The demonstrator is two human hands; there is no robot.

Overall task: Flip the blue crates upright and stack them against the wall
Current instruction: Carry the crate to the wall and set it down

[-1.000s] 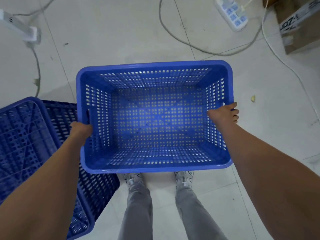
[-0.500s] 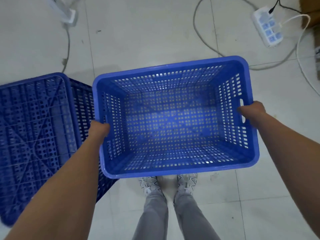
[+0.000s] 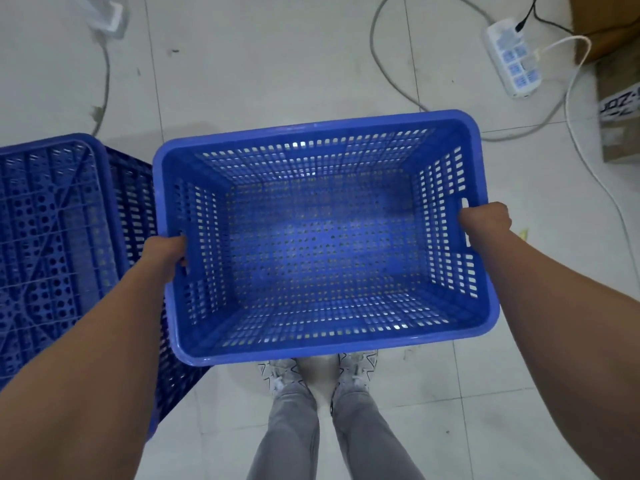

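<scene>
An upright blue crate (image 3: 322,237), open side up, is held above the tiled floor (image 3: 277,64) between the hands. The left hand (image 3: 166,252) is clamped on its 9 o'clock wall, the right hand (image 3: 485,220) curled around the handle slot at 3 o'clock. An overturned blue crate (image 3: 59,244) lies on the floor just beside it at 9 o'clock. A cardboard box (image 3: 620,109) at 2 o'clock bears partly cut-off lettering. A power strip (image 3: 514,57) and cables lie at 1 o'clock; bare floor opens at 12.
</scene>
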